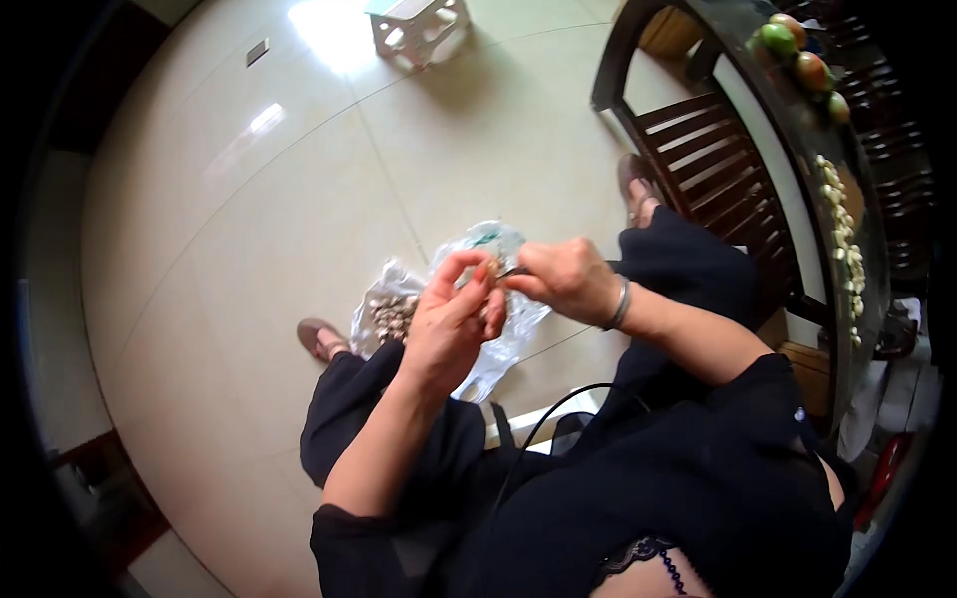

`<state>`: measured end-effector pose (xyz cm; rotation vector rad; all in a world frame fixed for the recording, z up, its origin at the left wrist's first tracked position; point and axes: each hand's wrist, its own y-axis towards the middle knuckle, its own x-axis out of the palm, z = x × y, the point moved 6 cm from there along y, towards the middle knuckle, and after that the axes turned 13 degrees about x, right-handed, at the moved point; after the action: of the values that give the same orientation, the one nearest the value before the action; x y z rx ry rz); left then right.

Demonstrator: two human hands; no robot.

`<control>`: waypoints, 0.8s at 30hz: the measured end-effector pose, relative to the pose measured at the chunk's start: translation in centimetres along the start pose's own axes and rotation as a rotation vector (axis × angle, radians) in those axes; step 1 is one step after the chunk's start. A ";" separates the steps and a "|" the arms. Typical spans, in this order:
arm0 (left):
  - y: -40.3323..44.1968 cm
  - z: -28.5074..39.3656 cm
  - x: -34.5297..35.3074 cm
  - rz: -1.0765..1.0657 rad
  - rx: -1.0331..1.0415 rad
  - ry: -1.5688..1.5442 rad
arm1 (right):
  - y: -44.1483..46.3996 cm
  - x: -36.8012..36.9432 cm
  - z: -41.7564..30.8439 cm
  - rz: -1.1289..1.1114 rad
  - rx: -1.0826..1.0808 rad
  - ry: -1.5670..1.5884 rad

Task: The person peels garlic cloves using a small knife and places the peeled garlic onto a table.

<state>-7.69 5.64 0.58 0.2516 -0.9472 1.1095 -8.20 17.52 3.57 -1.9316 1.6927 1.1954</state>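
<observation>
Clove (493,266) and tool (514,271); both in hands (457,311) (570,276)

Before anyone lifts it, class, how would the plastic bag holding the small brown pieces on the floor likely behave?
The plastic bag would probably sag and fold, since it looks thin and crumpled. The brown pieces may shift or spill, as they lie loose and uncovered.

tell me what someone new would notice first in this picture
Probably the two hands at the centre: the left hand pinches a small piece, while the right hand holds a small dark tool to it. Beyond them, brown lumps lie in crumpled plastic. Far right, pale pieces line the dark table, below some green and reddish fruit.
</observation>
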 end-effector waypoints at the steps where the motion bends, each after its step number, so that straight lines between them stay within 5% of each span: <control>1: 0.1 0.0 0.0 0.034 0.012 0.025 | 0.0 0.0 0.0 -0.013 0.000 -0.011; 12: 0.3 0.5 -0.8 0.020 0.020 -0.016 | -0.2 0.6 -0.3 -0.065 -0.030 -0.007; 17: 0.1 1.5 -0.5 0.018 0.118 0.229 | 0.2 0.2 0.1 -0.113 0.109 0.229; 24: -0.1 1.8 -0.1 -0.045 0.213 0.459 | 0.1 0.7 0.9 -0.150 0.170 0.145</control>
<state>-8.61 4.40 1.59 0.1786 -0.4154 1.1619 -8.68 17.71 2.55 -2.0396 1.6269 0.8476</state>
